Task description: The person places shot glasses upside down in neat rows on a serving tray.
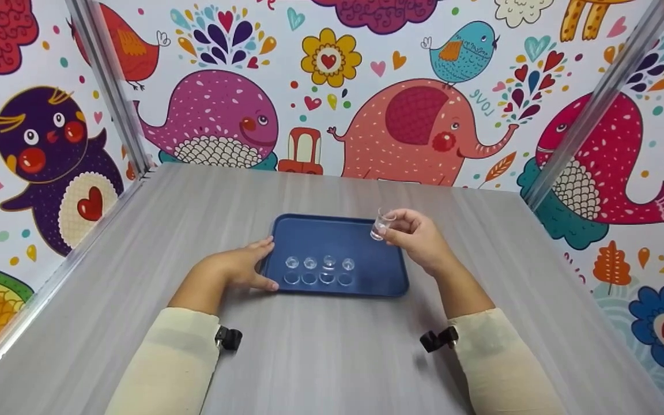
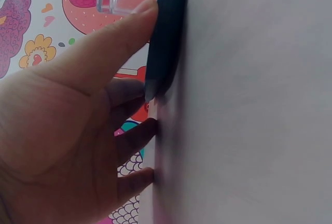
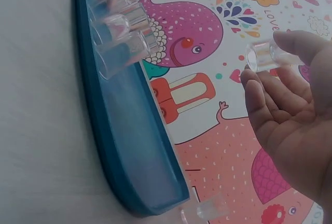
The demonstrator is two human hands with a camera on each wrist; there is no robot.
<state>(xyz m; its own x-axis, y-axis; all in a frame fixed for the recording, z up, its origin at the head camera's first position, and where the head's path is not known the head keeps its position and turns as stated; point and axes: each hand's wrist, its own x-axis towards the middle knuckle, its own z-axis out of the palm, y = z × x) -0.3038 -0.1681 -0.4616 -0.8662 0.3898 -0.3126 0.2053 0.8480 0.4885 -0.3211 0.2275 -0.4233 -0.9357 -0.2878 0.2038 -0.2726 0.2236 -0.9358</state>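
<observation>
My right hand [image 1: 415, 236] pinches a small clear glass [image 1: 383, 223] between thumb and fingers, holding it up over the far right corner of a blue tray [image 1: 332, 233]. In the right wrist view the same glass [image 3: 264, 56] is seen clear of the tray, slightly tilted. On the tray's near left half several matching clear glasses [image 1: 328, 268] stand in a row, base up. My left hand [image 1: 240, 266] lies at the tray's left end, fingers spread along its edge. Its thumb [image 2: 137, 24] touches the rim near the front corner.
The tray rests on a grey wood-grain table [image 1: 320, 357]. Another clear glass [image 3: 205, 211] shows partly beyond the tray in the right wrist view. Walls with cartoon animals [image 1: 412, 132] and metal posts [image 1: 597, 104] enclose the table's back and sides.
</observation>
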